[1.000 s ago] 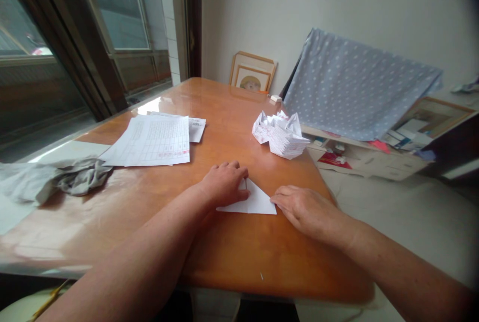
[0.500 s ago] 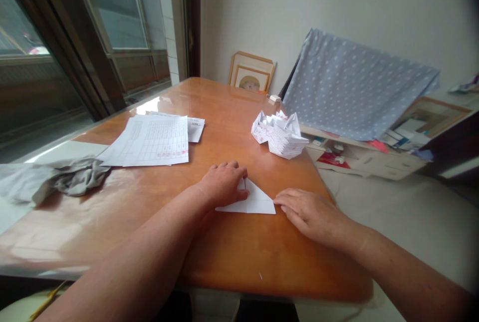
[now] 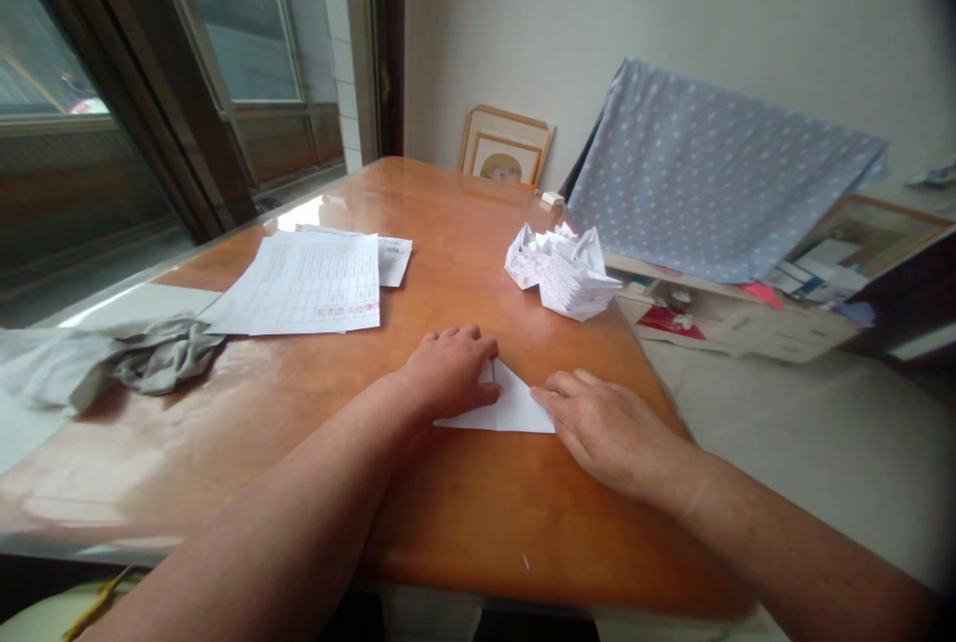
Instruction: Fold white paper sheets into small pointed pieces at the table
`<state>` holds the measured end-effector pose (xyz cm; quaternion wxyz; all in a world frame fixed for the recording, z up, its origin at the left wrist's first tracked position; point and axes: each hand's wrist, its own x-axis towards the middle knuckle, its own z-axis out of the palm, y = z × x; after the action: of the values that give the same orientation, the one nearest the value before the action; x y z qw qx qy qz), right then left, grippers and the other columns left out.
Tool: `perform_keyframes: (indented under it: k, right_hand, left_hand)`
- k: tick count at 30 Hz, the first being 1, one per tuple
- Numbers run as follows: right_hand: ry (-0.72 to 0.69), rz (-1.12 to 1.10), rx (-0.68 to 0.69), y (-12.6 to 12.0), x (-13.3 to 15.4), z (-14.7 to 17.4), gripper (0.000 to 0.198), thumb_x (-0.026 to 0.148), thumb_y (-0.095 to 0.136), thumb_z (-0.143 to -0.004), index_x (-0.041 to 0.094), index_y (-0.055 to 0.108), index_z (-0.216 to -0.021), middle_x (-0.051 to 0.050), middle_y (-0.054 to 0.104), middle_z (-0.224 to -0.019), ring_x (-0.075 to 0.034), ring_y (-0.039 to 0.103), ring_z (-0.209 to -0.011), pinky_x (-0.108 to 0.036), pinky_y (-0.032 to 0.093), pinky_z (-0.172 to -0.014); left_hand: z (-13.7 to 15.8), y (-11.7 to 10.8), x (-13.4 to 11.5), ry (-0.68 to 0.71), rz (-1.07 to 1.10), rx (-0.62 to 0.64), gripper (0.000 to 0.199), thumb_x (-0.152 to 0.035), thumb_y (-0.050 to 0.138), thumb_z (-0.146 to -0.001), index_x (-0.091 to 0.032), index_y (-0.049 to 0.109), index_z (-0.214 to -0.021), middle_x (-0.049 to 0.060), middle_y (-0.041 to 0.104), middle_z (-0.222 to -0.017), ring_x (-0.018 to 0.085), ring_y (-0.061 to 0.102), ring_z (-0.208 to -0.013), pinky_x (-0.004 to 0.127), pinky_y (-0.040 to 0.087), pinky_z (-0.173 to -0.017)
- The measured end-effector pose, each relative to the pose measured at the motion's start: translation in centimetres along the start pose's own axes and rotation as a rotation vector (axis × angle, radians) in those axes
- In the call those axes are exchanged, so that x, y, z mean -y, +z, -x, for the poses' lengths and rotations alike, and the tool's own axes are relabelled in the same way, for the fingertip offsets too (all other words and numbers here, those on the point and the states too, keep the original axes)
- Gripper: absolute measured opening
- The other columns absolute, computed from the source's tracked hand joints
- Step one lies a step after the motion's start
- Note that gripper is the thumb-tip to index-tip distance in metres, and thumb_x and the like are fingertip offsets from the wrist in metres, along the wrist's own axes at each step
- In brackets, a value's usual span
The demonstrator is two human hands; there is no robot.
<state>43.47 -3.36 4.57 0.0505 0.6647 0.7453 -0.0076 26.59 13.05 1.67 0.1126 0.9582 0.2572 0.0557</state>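
Observation:
A folded sheet of white paper, roughly triangular, lies flat on the wooden table close in front of me. My left hand holds down its left part, with the fingers bent and the thumb on the paper; the palm hides that side. At the right corner, my right hand rests with its fingers stretched out and close together, the fingertips over the paper's edge. Beyond it stand several folded paper shapes with printed lines, bunched together.
Printed sheets lie in a stack to the left, beside a crumpled grey cloth. A small white box sits at the table's far edge. The wooden table ends on the right near my right forearm.
My right hand has moved left, from beside the paper's right corner to over it. My left hand stays on the paper. The view has shifted slightly.

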Motion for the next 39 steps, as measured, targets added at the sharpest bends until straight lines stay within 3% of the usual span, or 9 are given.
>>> perform_keyframes:
  k: [16,27,31,35,39]
  right_hand:
    - [-0.003,0.076,-0.061,0.1,0.7,-5.8,0.026,0.026,0.044,-0.100,0.022,0.069,-0.105,-0.010,0.061,-0.102,-0.025,0.054,-0.093,-0.036,0.039,-0.074]
    - [0.030,0.067,-0.022,0.1,-0.6,1.0,0.031,0.024,0.044,-0.100,0.027,0.067,-0.121,-0.007,0.058,-0.093,-0.024,0.053,-0.090,-0.035,0.038,-0.074]
    - [0.049,-0.046,-0.013,-0.2,-1.0,2.4,0.025,0.026,0.051,-0.097,0.027,0.069,-0.114,-0.005,0.059,-0.092,-0.022,0.055,-0.090,-0.034,0.039,-0.076]
    - [0.083,-0.234,-0.058,-1.5,-0.7,0.6,0.023,0.023,0.048,-0.097,0.024,0.071,-0.094,-0.004,0.059,-0.088,-0.019,0.058,-0.084,-0.031,0.041,-0.077]
    - [0.037,-0.388,-0.134,-1.3,-0.2,-3.4,0.019,0.017,0.051,-0.093,0.020,0.069,-0.097,-0.005,0.063,-0.093,-0.018,0.060,-0.086,-0.029,0.041,-0.078]
  left_hand:
    - [0.2,-0.1,0.0,-0.011,0.009,-0.009,0.041,-0.047,0.063,-0.082,-0.026,0.061,-0.117,0.010,0.061,-0.119,0.031,0.060,-0.111,0.043,0.050,-0.091]
    - [-0.1,0.4,0.5,0.011,0.062,-0.001,0.042,-0.048,0.063,-0.081,-0.026,0.063,-0.117,0.010,0.060,-0.119,0.032,0.060,-0.109,0.046,0.049,-0.090]
    - [0.0,0.5,0.4,0.017,0.067,-0.014,0.043,-0.046,0.063,-0.080,-0.025,0.062,-0.118,0.011,0.061,-0.120,0.032,0.060,-0.109,0.045,0.048,-0.089]
    - [0.2,0.3,0.2,0.037,0.072,-0.037,0.052,-0.043,0.062,-0.081,-0.022,0.057,-0.129,0.013,0.060,-0.125,0.032,0.059,-0.112,0.044,0.048,-0.090]
    - [0.4,0.0,0.2,0.045,0.107,-0.036,0.057,-0.035,0.061,-0.080,-0.019,0.052,-0.135,0.012,0.063,-0.124,0.030,0.060,-0.113,0.044,0.047,-0.095]
